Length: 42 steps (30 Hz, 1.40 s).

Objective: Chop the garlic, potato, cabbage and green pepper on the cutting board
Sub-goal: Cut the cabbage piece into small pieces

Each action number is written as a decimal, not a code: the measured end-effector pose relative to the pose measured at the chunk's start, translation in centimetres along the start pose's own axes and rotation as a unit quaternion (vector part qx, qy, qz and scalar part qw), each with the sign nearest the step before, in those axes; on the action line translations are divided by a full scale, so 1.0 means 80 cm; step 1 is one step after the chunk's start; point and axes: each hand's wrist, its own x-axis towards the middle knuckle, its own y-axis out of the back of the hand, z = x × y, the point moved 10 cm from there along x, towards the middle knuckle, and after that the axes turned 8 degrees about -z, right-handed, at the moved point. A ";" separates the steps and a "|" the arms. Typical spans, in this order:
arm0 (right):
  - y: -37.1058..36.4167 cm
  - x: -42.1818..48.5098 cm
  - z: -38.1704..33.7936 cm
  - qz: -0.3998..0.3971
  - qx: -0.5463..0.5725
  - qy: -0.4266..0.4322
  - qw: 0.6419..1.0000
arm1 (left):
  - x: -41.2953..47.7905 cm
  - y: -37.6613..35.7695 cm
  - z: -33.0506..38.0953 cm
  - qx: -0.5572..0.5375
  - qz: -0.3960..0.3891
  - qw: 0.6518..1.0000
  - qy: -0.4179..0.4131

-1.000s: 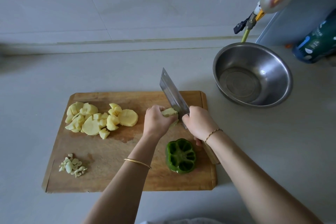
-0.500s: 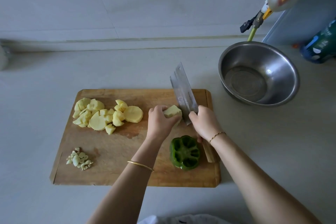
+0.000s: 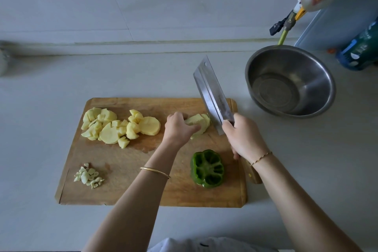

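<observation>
So far garlic (image 3: 89, 176) is chopped, potato (image 3: 199, 124) half-cut, pinched by left hand (image 3: 180, 129); cleaver (image 3: 213, 94) is gripped in right hand (image 3: 244, 137); pepper (image 3: 207, 168) uncut, cabbage unseen.

On the cutting board (image 3: 126, 155), potato pieces (image 3: 120, 126) lie behind garlic (image 3: 89, 176) (pepper (image 3: 207, 169) right); bowl (image 3: 290, 81) beyond.

Wooden cutting board (image 3: 126, 155) holding pale potato chunks (image 3: 114, 127), chopped garlic (image 3: 89, 176), and an upturned hollow green pepper (image 3: 207, 169).

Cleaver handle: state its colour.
Brown wood, showing below the right hand on the cleaver handle, head view.
</observation>
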 end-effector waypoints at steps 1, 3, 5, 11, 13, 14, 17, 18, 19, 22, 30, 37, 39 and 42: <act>-0.003 0.000 -0.002 -0.007 0.000 -0.001 1.000 | 0.001 -0.001 0.000 -0.002 -0.003 1.000 0.000; -0.008 -0.001 -0.005 -0.021 0.002 -0.001 1.000 | 0.001 -0.002 -0.001 -0.004 -0.003 1.000 0.001; -0.010 -0.002 -0.008 -0.030 0.003 -0.001 1.000 | 0.001 -0.002 -0.001 -0.003 -0.002 1.000 0.002; -0.017 -0.003 -0.009 -0.054 -0.020 -0.018 0.998 | -0.002 0.000 0.002 -0.003 0.001 1.000 -0.001; -0.018 -0.003 -0.010 -0.058 -0.026 -0.018 0.998 | -0.003 0.001 0.004 -0.003 0.002 1.000 -0.001; -0.018 -0.003 -0.010 -0.060 -0.026 -0.019 0.998 | -0.004 0.001 0.005 -0.003 0.003 1.000 -0.002; -0.019 -0.002 -0.010 -0.072 -0.024 -0.028 0.997 | -0.006 0.002 0.008 0.000 0.002 1.000 0.000; -0.020 -0.002 -0.010 -0.077 -0.027 -0.031 0.996 | -0.006 0.002 0.009 0.000 0.002 1.000 -0.002; -0.021 -0.002 -0.011 -0.083 -0.033 -0.033 0.995 | -0.006 0.002 0.009 0.003 0.000 1.000 -0.002; -0.025 0.005 -0.018 -0.097 -0.047 -0.034 0.994 | -0.008 0.002 0.016 0.018 0.000 1.000 -0.012; -0.033 0.004 -0.024 -0.110 -0.077 -0.040 0.990 | -0.008 0.003 0.020 0.019 0.002 1.000 -0.020; -0.051 0.023 -0.027 -0.107 -0.081 -0.039 0.990 | -0.011 0.003 0.020 0.008 0.000 1.000 -0.023; -0.056 0.024 -0.023 -0.101 -0.076 -0.047 0.991 | -0.012 0.002 0.018 0.002 0.003 1.000 -0.023; -0.058 0.024 -0.018 -0.082 -0.055 -0.051 0.994 | -0.014 -0.001 0.011 0.000 0.006 1.000 -0.023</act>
